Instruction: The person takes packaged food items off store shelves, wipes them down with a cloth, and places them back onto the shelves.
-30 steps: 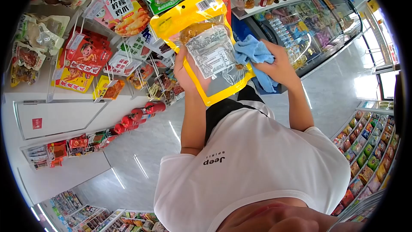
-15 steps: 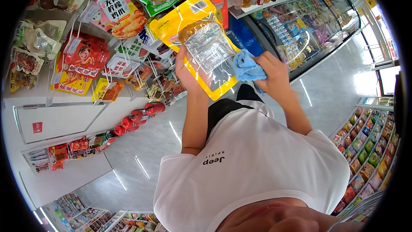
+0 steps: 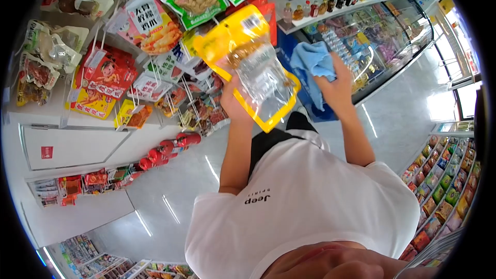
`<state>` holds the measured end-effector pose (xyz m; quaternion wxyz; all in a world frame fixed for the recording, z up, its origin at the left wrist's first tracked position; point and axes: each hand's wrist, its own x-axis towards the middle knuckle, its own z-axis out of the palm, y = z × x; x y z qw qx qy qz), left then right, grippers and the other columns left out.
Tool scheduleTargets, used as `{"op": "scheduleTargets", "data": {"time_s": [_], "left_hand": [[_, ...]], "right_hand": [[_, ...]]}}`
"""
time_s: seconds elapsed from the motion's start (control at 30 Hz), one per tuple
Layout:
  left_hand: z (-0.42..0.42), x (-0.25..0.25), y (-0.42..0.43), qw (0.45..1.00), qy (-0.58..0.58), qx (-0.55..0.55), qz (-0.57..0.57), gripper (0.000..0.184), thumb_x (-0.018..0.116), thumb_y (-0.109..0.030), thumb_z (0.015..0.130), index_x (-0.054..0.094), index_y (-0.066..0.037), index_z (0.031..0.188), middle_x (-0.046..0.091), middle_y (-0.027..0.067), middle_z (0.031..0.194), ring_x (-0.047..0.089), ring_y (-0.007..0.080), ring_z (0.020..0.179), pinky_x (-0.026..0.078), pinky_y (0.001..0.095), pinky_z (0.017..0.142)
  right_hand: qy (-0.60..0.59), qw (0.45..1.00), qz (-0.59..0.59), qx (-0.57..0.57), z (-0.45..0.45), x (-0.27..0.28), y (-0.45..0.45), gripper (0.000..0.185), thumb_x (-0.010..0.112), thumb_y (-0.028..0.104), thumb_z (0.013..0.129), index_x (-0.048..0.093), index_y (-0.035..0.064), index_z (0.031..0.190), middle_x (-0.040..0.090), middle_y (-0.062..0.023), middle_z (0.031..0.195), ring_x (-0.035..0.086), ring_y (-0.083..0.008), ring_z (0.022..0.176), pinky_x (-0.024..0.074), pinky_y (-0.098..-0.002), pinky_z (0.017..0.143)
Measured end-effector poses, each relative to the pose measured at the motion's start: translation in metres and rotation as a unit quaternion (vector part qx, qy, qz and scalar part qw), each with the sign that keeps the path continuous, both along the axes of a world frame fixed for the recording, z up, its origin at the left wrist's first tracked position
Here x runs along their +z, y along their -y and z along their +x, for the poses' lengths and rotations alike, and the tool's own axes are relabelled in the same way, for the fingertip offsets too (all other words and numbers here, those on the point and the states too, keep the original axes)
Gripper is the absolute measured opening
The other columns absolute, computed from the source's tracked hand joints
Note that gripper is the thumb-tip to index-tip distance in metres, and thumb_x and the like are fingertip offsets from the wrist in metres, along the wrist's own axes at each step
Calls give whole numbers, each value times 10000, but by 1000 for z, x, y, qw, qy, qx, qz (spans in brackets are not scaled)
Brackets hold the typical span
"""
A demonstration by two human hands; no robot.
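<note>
A yellow-edged snack packet point(image 3: 214, 44) with a clear window and a white printed label is tilted in front of the hanging display. My left hand point(image 3: 235, 98) is closed on its left edge, with the fingers partly hidden behind it. To the right, my right hand point(image 3: 337, 85) grips a light blue cloth point(image 3: 311, 61), which hangs loosely and is apart from the packet. Behind the packet hang green-edged snack packets point(image 3: 196, 2) and a pink-and-white packet point(image 3: 150, 23).
Red snack packets point(image 3: 106, 70) hang on hooks at left. Small bottles point(image 3: 323, 8) line a shelf above a glass-topped freezer point(image 3: 382, 36). Red fire extinguishers point(image 3: 168, 148) stand low at left. Curved snack shelves point(image 3: 439, 191) are at right, beyond the grey floor point(image 3: 385, 119).
My right hand has drawn the cloth away from the packet's right edge, up and to the right, and the cloth has opened out. The packet has shifted slightly right and down in view.
</note>
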<state>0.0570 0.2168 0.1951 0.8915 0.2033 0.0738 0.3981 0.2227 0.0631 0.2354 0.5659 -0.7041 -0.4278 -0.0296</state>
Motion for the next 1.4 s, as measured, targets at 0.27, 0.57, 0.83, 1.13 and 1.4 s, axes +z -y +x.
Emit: {"op": "scheduleTargets", "data": {"time_s": [0.27, 0.57, 0.83, 1.13, 1.4], "left_hand": [[9, 4, 36, 989, -8, -48, 143, 752, 584, -99, 891, 213, -85, 1545, 352, 139, 1538, 393, 304, 1404, 316, 446, 1163], [5, 33, 16, 733, -269, 19, 624, 700, 549, -334, 972, 281, -56, 1555, 106, 174, 1666, 108, 303, 1545, 48, 526, 1220], [-13, 40, 1, 618, -408, 142, 657, 793, 832, -321, 780, 470, -96, 1450, 369, 187, 1530, 324, 376, 1442, 241, 514, 1174], [10, 18, -14, 909, -194, 68, 362, 847, 881, -66, 717, 435, -35, 1437, 534, 93, 1379, 504, 198, 1295, 413, 359, 1102], [29, 143, -113, 783, -191, 309, 505, 700, 714, -99, 886, 375, -23, 1494, 460, 110, 1461, 492, 193, 1308, 403, 316, 1107]], "right_hand": [[-40, 992, 74, 92, -24, -40, -27, 505, 590, 92, 885, 469, -3, 1367, 564, -90, 1278, 538, -158, 1173, 418, -308, 1021], [-548, 797, 179, 177, -38, -29, -35, 457, 487, 77, 985, 437, 50, 1439, 549, -120, 1397, 572, -250, 1255, 454, -391, 1071], [-693, 651, 109, 290, -16, -62, -34, 497, 473, 367, 1042, 473, 38, 1414, 594, -141, 1360, 619, -278, 1185, 508, -419, 1014], [-649, 706, 135, 250, -2, -52, -38, 470, 497, 347, 1023, 502, 54, 1389, 627, -115, 1297, 630, -246, 1165, 524, -389, 963], [-646, 698, 228, 210, 36, -60, -6, 393, 480, 308, 1030, 522, 65, 1335, 626, -114, 1204, 671, -216, 974, 572, -315, 612]]}}
